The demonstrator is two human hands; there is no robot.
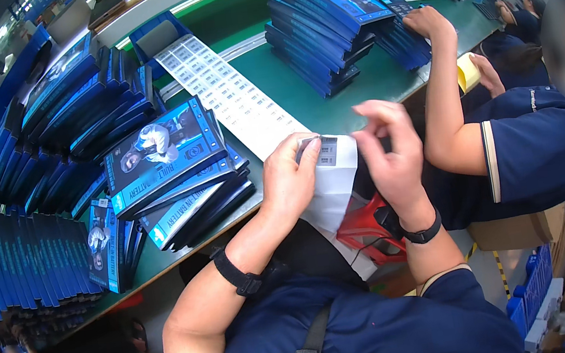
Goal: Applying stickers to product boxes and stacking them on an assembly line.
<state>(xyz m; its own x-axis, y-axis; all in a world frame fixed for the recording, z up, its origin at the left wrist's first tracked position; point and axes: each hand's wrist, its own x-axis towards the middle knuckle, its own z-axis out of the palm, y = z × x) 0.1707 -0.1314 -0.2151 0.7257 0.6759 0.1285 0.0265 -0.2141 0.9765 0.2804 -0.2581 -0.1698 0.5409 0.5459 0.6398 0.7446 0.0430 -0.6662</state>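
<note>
A long white strip of printed labels [233, 104] runs down across the green table and over its front edge. My left hand [291, 179] pinches its near end between thumb and fingers, where the white backing [331, 191] hangs below. Beside that end is my right hand [391, 150], slightly blurred, its thumb and fingers apart with nothing seen between them. Left of the strip lies a stack of flat blue-and-black boxes [160, 154], nearest to my left hand.
More blue boxes [27, 259] crowd the table's left side. Another tall stack [323, 26] stands at the far middle. The strip comes from a blue holder [158, 35]. At the right a co-worker's arm [448, 95] reaches to boxes. A red stool [369, 226] is below the table edge.
</note>
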